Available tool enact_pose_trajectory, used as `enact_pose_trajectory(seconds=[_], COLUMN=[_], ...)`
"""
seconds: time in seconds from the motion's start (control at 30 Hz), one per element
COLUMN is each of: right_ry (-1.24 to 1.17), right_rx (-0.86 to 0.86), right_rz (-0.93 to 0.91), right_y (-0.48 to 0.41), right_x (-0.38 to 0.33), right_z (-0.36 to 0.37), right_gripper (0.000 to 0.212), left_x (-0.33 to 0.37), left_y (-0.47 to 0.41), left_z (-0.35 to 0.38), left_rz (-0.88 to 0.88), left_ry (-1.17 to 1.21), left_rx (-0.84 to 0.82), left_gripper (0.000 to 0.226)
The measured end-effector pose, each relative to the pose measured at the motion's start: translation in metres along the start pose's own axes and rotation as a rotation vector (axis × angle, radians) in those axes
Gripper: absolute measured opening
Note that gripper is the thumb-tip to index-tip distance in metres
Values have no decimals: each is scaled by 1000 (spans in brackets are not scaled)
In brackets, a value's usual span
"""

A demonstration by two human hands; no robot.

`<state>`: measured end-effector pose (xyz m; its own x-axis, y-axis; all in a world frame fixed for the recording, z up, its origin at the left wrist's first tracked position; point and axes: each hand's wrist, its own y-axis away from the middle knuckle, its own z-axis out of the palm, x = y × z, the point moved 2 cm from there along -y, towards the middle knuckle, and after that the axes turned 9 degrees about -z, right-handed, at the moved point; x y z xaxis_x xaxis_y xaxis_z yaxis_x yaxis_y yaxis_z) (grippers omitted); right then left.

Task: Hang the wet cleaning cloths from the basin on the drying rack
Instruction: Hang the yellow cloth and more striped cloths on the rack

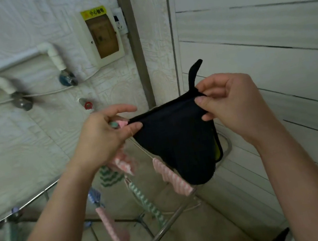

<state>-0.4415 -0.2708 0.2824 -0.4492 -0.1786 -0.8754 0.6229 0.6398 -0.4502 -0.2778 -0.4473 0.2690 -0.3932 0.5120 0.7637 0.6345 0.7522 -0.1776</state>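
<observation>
Black cloth (177,144) pinched between both hands' fingers (201,100)

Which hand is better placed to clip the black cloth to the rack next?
Probably the left hand: it pinches a corner of the black cloth right beside a pink peg. The right hand holds the far corner, away from it.

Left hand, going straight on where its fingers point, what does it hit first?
Probably the right hand. The left hand points rightward along the black cloth both pinch, so past the cloth's top edge comes the other hand; depth is unclear.
</observation>
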Motion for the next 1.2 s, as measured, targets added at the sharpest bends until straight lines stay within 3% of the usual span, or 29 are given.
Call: enact_pose_trajectory(seconds=[0.17, 0.3, 0.63, 0.93, 1.2], right_ry=[-57, -95, -92, -128, -267], right_rx=[-66, -88, -177, -254, -391], right_rz=[64, 163, 411, 499, 631], right_y=[-32, -53, -64, -83, -94], right_x=[2, 18, 81, 138, 194], right_z=[68, 117, 197, 208, 229], right_gripper=[18, 15, 11, 5, 15], left_x=[-28, -57, -134, -176, -208], left_y=[-34, -63, -118, -155, -176], left_z=[-37, -51, -44, 4, 32], left_rz=[37, 19, -64, -174, -318], left_ry=[-252, -301, -310, -199, -255], left_rx=[234, 323, 282, 263, 317], left_gripper=[22, 14, 13, 12, 13])
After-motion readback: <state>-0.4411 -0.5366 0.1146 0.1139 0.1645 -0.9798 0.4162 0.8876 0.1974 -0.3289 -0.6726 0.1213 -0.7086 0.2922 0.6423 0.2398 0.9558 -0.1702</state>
